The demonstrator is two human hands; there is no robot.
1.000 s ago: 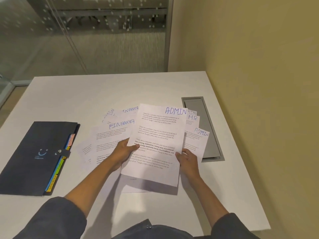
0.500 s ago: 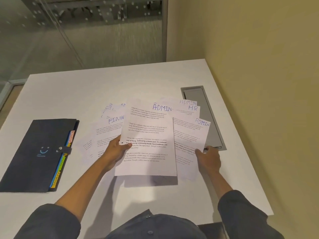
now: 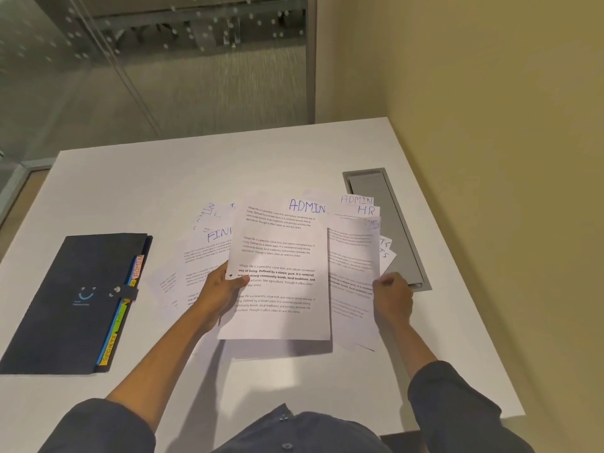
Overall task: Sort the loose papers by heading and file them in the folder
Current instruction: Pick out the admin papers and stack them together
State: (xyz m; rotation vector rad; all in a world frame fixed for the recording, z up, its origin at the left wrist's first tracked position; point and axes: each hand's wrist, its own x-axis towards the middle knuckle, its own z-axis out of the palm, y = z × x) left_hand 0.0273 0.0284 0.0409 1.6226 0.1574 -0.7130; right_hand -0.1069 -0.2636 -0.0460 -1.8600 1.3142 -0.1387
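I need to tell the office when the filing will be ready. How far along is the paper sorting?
Early stage. Done: nothing looks filed; the folder lies strapped shut on the table. In hand: the left hand holds an ADMIN sheet by its edge, and the right hand has a grip on a second sheet beside it. Left: the FINANCE, HR and other sheets lie fanned in one loose spread, unsorted.

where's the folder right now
In the head view the dark folder lies closed on the white table, at the person's left, just left of the spread papers and the left hand.
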